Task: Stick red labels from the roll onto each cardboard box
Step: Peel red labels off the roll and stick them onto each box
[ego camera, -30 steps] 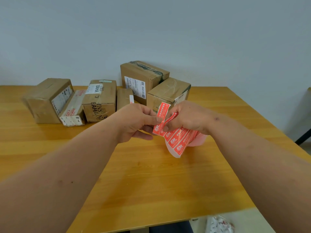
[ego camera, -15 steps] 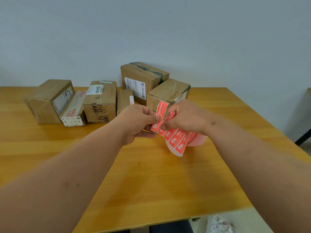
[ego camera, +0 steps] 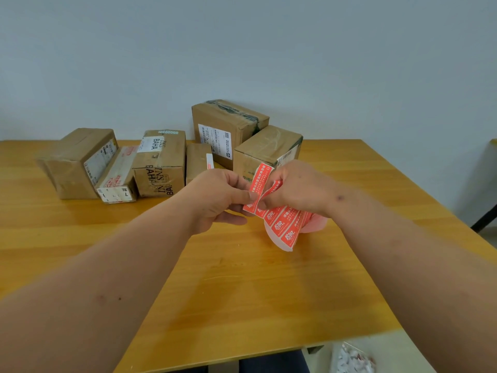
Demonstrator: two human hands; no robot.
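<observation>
2 hands (ego camera: 220,200) (ego camera: 298,189) above table, left pinching red label (ego camera: 257,184), right gripping label roll (ego camera: 287,227)

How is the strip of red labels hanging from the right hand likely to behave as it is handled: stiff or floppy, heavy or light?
Probably floppy: the strip of red labels curls and droops below the right hand instead of staying flat. Likely very light, since the fingers alone carry it above the table. The single label pinched by the left hand stands almost upright, so it seems slightly stiff.
</observation>
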